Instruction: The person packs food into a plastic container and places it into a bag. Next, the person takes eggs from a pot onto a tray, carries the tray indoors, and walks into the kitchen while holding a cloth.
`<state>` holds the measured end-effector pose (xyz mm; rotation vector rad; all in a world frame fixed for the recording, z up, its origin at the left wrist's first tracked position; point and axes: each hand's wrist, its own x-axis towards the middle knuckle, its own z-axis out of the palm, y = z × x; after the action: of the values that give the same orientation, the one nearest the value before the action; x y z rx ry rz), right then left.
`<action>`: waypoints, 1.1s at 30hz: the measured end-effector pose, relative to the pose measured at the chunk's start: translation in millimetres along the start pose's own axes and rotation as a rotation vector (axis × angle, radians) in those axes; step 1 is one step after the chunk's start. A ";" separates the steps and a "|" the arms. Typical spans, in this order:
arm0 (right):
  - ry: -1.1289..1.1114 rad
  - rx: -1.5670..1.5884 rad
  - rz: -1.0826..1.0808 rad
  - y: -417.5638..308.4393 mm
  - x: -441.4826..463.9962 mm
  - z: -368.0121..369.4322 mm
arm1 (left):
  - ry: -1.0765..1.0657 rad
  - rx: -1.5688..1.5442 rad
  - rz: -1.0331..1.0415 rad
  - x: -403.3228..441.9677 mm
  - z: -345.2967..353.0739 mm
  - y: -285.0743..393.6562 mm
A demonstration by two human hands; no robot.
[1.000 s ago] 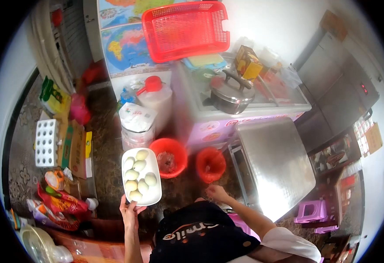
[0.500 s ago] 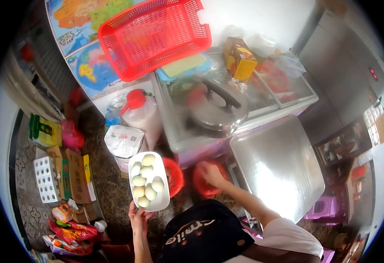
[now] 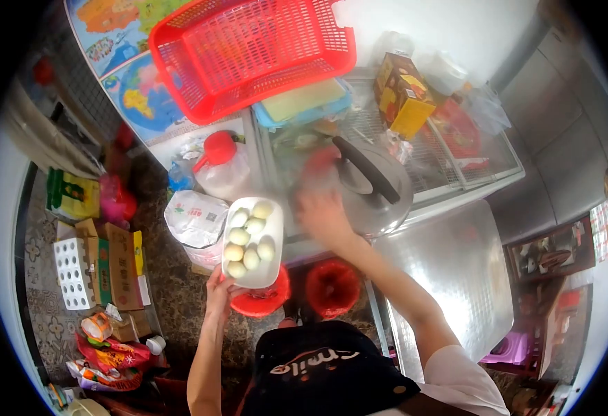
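Observation:
My left hand (image 3: 219, 292) grips the near end of a white oblong tray (image 3: 262, 279), which is tilted in view. Several pale eggs (image 3: 250, 260) lie in it, cream to greenish in tone. My right hand (image 3: 323, 210), empty as far as I can see, reaches over the glass-topped freezer beside a large round metal lid (image 3: 377, 208) with a dark arched handle (image 3: 366, 166). Its fingers are smeared, so whether it touches the lid is unclear. A blurred red patch (image 3: 320, 161) shows just beyond the fingers.
Two red buckets, one partly under the tray (image 3: 266, 303) and one to its right (image 3: 333, 288), stand on the floor. A red basket (image 3: 248, 55), a yellow-brown box (image 3: 404, 97) and a jug with a red cap (image 3: 222, 166) are farther off. At right is a metal tabletop (image 3: 449, 277).
My right hand has risen from over the right red bucket to beside the metal lid. The tray of eggs in my left hand has moved up and to the right.

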<state>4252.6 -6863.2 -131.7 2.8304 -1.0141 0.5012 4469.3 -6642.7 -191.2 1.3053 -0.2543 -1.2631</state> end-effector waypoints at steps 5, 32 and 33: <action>-0.162 -0.152 0.093 7.7 9.9 -4.9 | -0.139 0.034 -0.073 74.6 -2.7 1.8; -0.319 0.023 0.159 69.9 -46.4 -68.2 | -0.681 0.413 -0.303 303.6 144.0 40.8; -0.321 0.032 0.159 70.4 -47.0 -68.7 | -0.675 0.456 -0.314 306.4 151.6 44.5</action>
<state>4155.2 -6876.0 -84.4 2.9349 -1.3020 0.0729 4495.3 -6980.9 -252.4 1.2810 -0.8813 -1.9791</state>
